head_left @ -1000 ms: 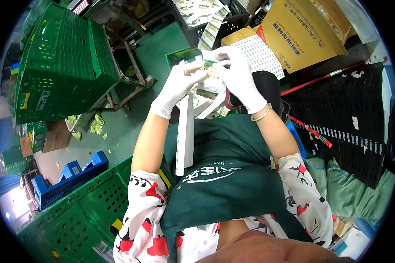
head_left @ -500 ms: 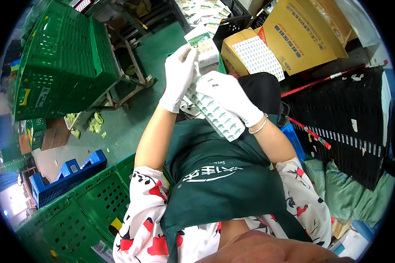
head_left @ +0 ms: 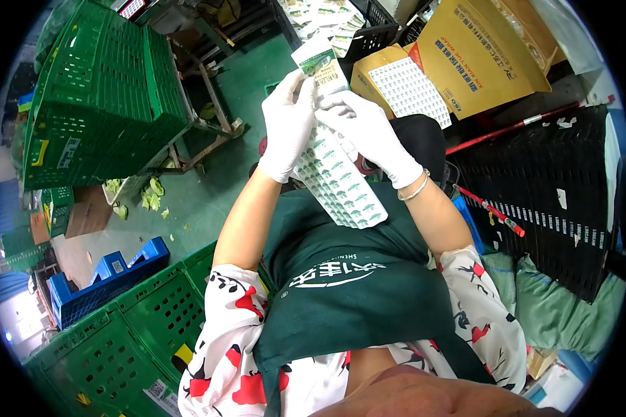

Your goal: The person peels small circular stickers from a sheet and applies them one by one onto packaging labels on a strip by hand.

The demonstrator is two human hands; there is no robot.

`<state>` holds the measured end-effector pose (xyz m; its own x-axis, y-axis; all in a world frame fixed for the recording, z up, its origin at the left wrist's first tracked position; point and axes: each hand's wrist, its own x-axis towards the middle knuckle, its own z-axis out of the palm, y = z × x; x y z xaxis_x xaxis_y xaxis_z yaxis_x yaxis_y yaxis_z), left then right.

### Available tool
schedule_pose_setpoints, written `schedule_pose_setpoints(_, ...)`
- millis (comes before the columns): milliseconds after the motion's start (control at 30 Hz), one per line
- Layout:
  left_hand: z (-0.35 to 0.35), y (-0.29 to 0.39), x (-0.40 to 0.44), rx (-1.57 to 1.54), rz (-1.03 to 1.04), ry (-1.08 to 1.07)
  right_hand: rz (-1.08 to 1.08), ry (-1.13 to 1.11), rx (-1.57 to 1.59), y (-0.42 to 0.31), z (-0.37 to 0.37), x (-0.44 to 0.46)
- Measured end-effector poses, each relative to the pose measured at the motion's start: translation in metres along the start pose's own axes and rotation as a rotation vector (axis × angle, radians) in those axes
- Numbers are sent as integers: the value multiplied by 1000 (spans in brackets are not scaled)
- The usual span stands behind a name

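White gloves cover both hands. My left hand (head_left: 288,125) pinches a printed green-and-white packet (head_left: 322,68), which stands up beyond the fingers, and the sheet of small green-and-white stickers (head_left: 344,182) below it. The sheet slopes down toward the dark green apron (head_left: 355,285), its printed side up. Close beside the packet's lower edge, my right hand (head_left: 370,132) has its fingers bent and drawn together; whether something small is between them is too small to tell.
Many similar packets lie in a black crate (head_left: 373,43) at the top. An open cardboard box (head_left: 483,59) with another sticker sheet (head_left: 410,90) stands at upper right. Green crates (head_left: 104,104) are stacked left, a blue crate (head_left: 111,281) below them. A red pole (head_left: 490,208) lies right.
The sticker sheet, edge-on at first, has turned its printed face up. The packet now stands upright above my left hand. My right hand has moved down, then slightly back up beside the packet.
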<state>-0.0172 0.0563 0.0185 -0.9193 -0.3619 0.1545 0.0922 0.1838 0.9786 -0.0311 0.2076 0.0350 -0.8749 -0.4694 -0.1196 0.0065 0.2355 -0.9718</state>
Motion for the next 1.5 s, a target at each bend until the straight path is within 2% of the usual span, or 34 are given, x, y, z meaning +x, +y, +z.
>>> schedule_pose_setpoints(67,0,0,1,-47,-6,-7,143,-72,50,-5,-5,5)
schedule_pose_setpoints(167,-2,5,1,-76,-86,-31,119,-168,258,12,-4,10)
schedule_pose_setpoints(267,-3,10,0,-92,-98,-40,-13,-37,34,7,2,5)
schedule_pose_setpoints(367,-3,7,1,-71,-99,-26,-343,274,-257,11,6,-3)
schedule_pose_setpoints(400,-4,4,2,-50,-85,-24,-389,449,-258,15,5,2)
schedule_pose_setpoints(467,-10,-1,6,-7,-58,-21,-150,491,-38,9,-14,4)
schedule_pose_setpoints(500,-17,5,7,-12,-149,-88,-166,521,74,15,-20,14)
schedule_pose_setpoints(533,-21,0,8,-59,-150,-153,-236,534,83,18,-23,20)
schedule_pose_setpoints(600,-21,-8,12,-157,-142,-292,-293,445,22,19,-24,28)
schedule_pose_setpoints(633,-22,-9,11,-244,-245,-375,-322,455,-97,23,-22,33)
schedule_pose_setpoints(667,-23,-7,10,-271,-263,-417,-266,431,-103,9,-17,29)
schedule_pose_setpoints(700,-27,-9,12,-290,-351,-470,-340,425,-179,13,-16,29)
schedule_pose_setpoints(733,-32,-12,13,-306,-440,-519,-328,374,-127,11,-13,23)
schedule_pose_setpoints(767,-32,-17,11,-444,-524,-469,-314,324,-76,8,-9,18)
schedule_pose_setpoints(833,-34,-21,7,-579,-586,-427,-425,197,21,10,-1,2)
schedule_pose_setpoints(900,-32,-21,6,-578,-545,-465,-453,87,43,6,2,-19)
schedule_pose_setpoints(1000,-24,-19,5,-556,-488,-513,-259,202,-4,4,-7,-28)
schedule_pose_setpoints(1033,-22,-16,4,-529,-466,-511,-297,333,11,20,-9,-18)
schedule_pose_setpoints(1067,-21,-13,4,-500,-442,-506,-220,363,-27,14,-18,-17)
schedule_pose_setpoints(1133,-18,-19,4,-336,-332,-558,-199,404,-150,19,-25,-8)
schedule_pose_setpoints(1200,-16,-19,2,-232,-227,-574,-254,447,-220,17,-15,-4)
schedule_pose_setpoints(1367,-17,-15,-5,-209,-280,-564,-287,461,-492,27,-5,6)
schedule_pose_setpoints(1467,-22,-20,-3,-197,-270,-571,-319,704,-642,28,-6,11)
schedule_pose_setpoints(1500,-22,-20,-3,-224,-275,-569,-177,592,-560,24,-10,9)
